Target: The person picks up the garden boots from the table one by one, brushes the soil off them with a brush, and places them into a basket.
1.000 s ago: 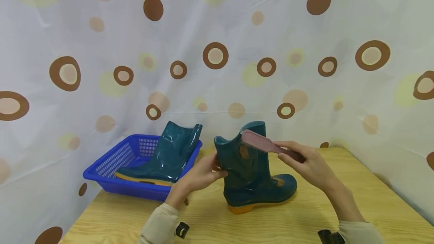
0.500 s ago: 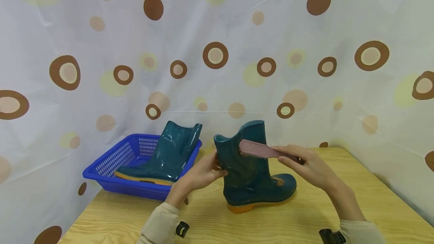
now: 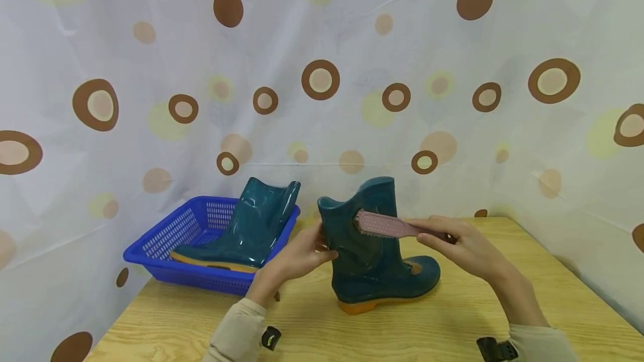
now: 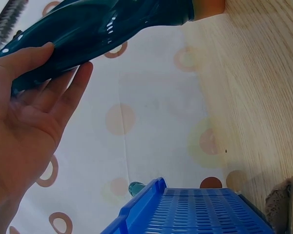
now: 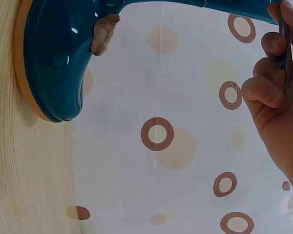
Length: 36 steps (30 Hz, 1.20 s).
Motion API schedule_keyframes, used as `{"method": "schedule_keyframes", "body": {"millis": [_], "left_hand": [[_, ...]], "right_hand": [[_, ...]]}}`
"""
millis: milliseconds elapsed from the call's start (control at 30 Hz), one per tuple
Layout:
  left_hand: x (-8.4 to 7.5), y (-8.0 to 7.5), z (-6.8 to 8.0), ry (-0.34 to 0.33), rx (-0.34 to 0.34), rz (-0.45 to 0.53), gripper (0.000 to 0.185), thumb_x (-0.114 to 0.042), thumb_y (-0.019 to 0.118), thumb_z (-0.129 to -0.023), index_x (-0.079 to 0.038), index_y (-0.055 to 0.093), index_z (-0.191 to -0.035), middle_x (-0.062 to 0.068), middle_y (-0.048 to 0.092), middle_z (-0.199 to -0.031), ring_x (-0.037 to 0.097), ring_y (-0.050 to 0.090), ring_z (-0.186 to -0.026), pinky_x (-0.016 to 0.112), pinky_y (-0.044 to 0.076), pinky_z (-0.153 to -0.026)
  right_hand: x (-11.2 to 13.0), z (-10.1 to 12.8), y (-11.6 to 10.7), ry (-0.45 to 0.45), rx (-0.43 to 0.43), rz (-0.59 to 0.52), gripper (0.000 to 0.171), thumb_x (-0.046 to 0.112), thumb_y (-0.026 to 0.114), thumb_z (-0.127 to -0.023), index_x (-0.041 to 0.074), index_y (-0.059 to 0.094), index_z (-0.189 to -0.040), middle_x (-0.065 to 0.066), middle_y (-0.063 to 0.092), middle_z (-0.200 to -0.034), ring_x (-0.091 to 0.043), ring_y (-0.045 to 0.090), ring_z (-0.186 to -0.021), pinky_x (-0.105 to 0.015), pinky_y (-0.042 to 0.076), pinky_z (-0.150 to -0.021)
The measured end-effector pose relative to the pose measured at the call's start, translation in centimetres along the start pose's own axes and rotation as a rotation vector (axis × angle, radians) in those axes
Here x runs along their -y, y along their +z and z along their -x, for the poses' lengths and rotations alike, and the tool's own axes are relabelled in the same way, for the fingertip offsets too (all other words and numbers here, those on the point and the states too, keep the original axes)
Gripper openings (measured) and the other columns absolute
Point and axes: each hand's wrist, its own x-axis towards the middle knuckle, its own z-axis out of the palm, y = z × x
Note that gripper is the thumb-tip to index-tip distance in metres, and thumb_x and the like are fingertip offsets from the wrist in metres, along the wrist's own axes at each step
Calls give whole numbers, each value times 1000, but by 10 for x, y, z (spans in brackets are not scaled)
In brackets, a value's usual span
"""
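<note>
Beyond the left hand [image 3: 303, 251] and right hand [image 3: 465, 244] hangs a white sheet [image 3: 347, 27] printed with brown rings; below them spreads a wood-grain tabletop [image 3: 402, 337]. Left of the left hand, a blue perforated basket [image 3: 188, 278] holds one teal rubber boot [image 3: 251, 228]. A second teal rubber boot [image 3: 364, 275] stands upright between the hands, its shaft clasped by the left thumb and fingers. The right hand grips the dark handle of a pink bristle brush [image 3: 382, 225], whose head lies against that shaft. A brown clump [image 5: 104, 35] clings to the boot's instep, below the right hand.
</note>
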Motion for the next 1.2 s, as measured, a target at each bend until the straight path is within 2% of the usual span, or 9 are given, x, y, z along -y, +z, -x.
{"method": "schedule_keyframes", "body": {"millis": [167, 267, 467, 600, 700, 833, 967, 1100, 1200], "left_hand": [[1, 1, -1, 10, -11, 12, 68, -8, 66, -93, -20, 29, -148, 11, 62, -131, 23, 66, -108, 39, 56, -94], [2, 2, -1, 17, -20, 13, 77, -8, 67, -92, -23, 21, -152, 11, 61, -130, 23, 67, -107, 39, 57, -93], [1, 4, 0, 21, -26, 5, 79, -8, 68, -92, -23, 19, -153, 11, 61, -130, 22, 67, -106, 34, 57, -92], [1, 3, -1, 31, -26, 2, 80, -8, 68, -92, -22, 18, -153, 11, 61, -129, 22, 67, -105, 36, 57, -92], [1, 3, -1, 38, -25, 3, 81, -7, 68, -91, -22, 18, -153, 11, 61, -128, 22, 67, -103, 36, 57, -92], [1, 2, -2, 44, -27, -2, 84, -7, 68, -91, -24, 15, -154, 11, 60, -128, 21, 66, -103, 33, 57, -91], [2, 2, -3, 45, -25, -2, 84, -8, 68, -92, -24, 14, -154, 11, 60, -128, 21, 67, -103, 30, 57, -91], [1, 2, -3, 36, -31, 3, 83, -8, 68, -91, -21, 15, -154, 12, 60, -125, 20, 67, -102, 31, 57, -90], [1, 3, -2, 27, -36, 7, 82, -9, 69, -91, -19, 16, -153, 11, 60, -124, 20, 66, -101, 31, 57, -89]], "right_hand": [[0, 0, -1, -1, 0, 12, 41, 2, 62, -95, 20, 65, -132, 12, 56, -81, -5, 43, -61, -20, 39, -52], [0, 1, 1, -1, -30, 30, 40, 1, 63, -94, 18, 66, -131, 12, 55, -82, -4, 43, -61, -20, 38, -52], [2, 1, 4, 7, -149, 46, 43, -2, 64, -93, 16, 64, -132, 9, 61, -92, -4, 49, -68, -21, 40, -55], [3, -3, 6, -39, -175, 56, 45, -3, 65, -91, 16, 64, -132, 7, 64, -96, -3, 49, -69, -19, 41, -56], [3, -6, 8, -85, -161, 65, 46, -5, 67, -89, 14, 65, -130, 8, 66, -98, -2, 49, -68, -18, 41, -56], [0, -6, 9, -89, -127, 73, 45, -5, 67, -89, 16, 67, -128, 13, 64, -92, -1, 46, -63, -17, 39, -54], [-2, -5, 7, -37, -77, 62, 40, 0, 66, -92, 18, 68, -128, 13, 61, -86, -2, 44, -60, -19, 39, -52], [-1, -4, 6, 31, -12, 55, 35, 8, 65, -95, 20, 68, -128, 12, 63, -87, -3, 46, -61, -21, 41, -53], [0, -3, 5, 55, 6, 48, 34, 10, 64, -96, 21, 68, -128, 12, 64, -89, -4, 48, -62, -22, 42, -53]]}}
